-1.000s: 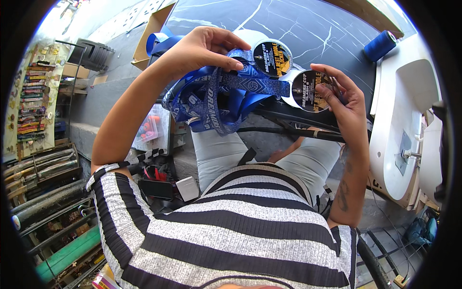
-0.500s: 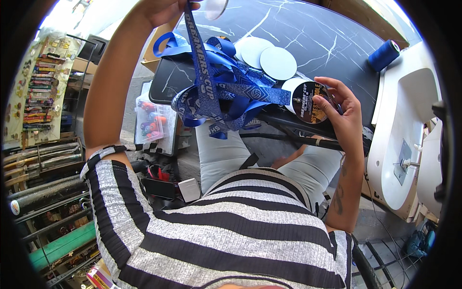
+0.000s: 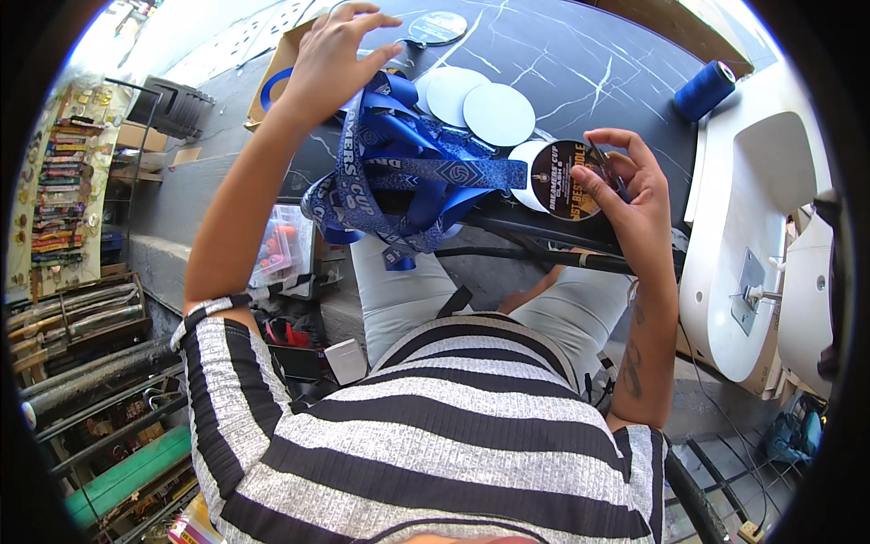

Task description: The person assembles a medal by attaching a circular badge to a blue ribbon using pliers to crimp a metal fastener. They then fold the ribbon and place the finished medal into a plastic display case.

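Note:
My left hand (image 3: 333,68) is above the far left of the dark table, fingers spread and holding nothing. Below and beside it lies a tangled heap of blue patterned lanyard ribbons (image 3: 399,172), some hanging over the table's near edge. A round printed disc (image 3: 438,28) lies past the left fingertips. At the near edge my right hand (image 3: 625,181) pinches a black round disc with gold and white print (image 3: 555,181) between thumb and fingers. A slim dark tool (image 3: 609,170), perhaps thread snips, sits in the same hand. One ribbon end reaches a white disc (image 3: 523,177) beside the black one.
Several plain white discs (image 3: 499,114) overlap on the marble-patterned table (image 3: 580,54). A blue thread spool (image 3: 704,92) stands at the right, near a white machine (image 3: 748,227). A clear box (image 3: 281,243) is lower left; racks (image 3: 77,344) stand further left.
My left hand has let go of the raised ribbon and come down slightly rightward with opened fingers. The ribbon has dropped onto the heap. My right hand still holds the black disc.

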`<state>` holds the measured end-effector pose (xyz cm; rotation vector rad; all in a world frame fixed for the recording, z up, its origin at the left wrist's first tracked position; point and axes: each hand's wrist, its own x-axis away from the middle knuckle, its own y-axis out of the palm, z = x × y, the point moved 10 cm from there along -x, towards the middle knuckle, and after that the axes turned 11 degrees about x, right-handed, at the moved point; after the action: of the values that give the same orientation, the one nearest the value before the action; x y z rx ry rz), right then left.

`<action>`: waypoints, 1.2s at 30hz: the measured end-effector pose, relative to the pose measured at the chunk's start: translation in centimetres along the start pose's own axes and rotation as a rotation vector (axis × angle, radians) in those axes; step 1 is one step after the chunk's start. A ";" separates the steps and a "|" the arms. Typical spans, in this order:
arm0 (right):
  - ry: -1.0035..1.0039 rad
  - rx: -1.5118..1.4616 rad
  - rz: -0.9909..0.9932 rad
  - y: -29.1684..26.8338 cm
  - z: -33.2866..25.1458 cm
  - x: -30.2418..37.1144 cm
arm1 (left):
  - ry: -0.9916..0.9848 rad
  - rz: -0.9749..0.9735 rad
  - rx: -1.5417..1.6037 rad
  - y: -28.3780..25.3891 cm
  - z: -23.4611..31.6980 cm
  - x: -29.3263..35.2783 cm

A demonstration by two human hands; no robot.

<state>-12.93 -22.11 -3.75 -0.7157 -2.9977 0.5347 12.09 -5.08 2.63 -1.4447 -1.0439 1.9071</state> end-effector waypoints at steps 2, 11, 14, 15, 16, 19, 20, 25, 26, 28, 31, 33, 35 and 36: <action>-0.051 0.020 0.043 -0.1 -0.7 -0.3 | 0.105 0.025 0.234 -1.1 6.1 1.0; -0.182 0.231 0.116 -1.2 -3.3 1.2 | -0.077 -0.028 0.525 1.9 16.0 6.5; -0.322 0.322 0.078 -1.3 -4.9 3.1 | 0.027 0.131 0.451 0.4 16.4 7.9; -0.345 0.356 0.068 -1.1 -4.9 3.7 | 0.029 0.138 0.445 0.6 16.3 8.4; -0.366 0.394 0.067 -0.8 -4.9 4.3 | 0.041 0.148 0.440 0.7 16.4 8.9; -0.305 0.549 -0.007 0.1 -3.9 5.6 | 0.037 0.160 0.426 1.2 16.3 10.2; -0.290 0.618 -0.039 0.6 -3.8 5.8 | 0.033 0.158 0.423 1.3 16.3 10.4; -0.124 0.585 -0.049 0.4 -4.6 5.3 | 0.024 0.148 0.439 1.3 16.4 10.9; -0.157 0.700 -0.072 0.3 -5.3 4.9 | 0.019 0.150 0.444 1.3 16.5 11.0; -0.187 0.729 -0.047 0.7 -6.0 4.0 | -0.006 0.162 0.466 1.3 16.4 11.1; -0.346 0.947 -0.050 2.5 -6.9 2.8 | -0.007 0.175 0.482 1.2 16.3 11.2; -0.530 1.123 -0.012 4.0 -7.8 2.6 | 0.000 0.169 0.498 1.0 16.3 11.3; -0.585 1.131 -0.026 4.8 -7.9 2.3 | 0.003 0.163 0.509 0.8 16.3 11.4; -0.628 1.151 -0.034 5.2 -8.0 2.2 | 0.002 0.161 0.512 0.8 16.3 11.4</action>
<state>-11.88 -14.25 1.95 -0.3917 -2.3439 2.4890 -6.75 -0.93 -2.13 -1.2536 -0.3946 2.0844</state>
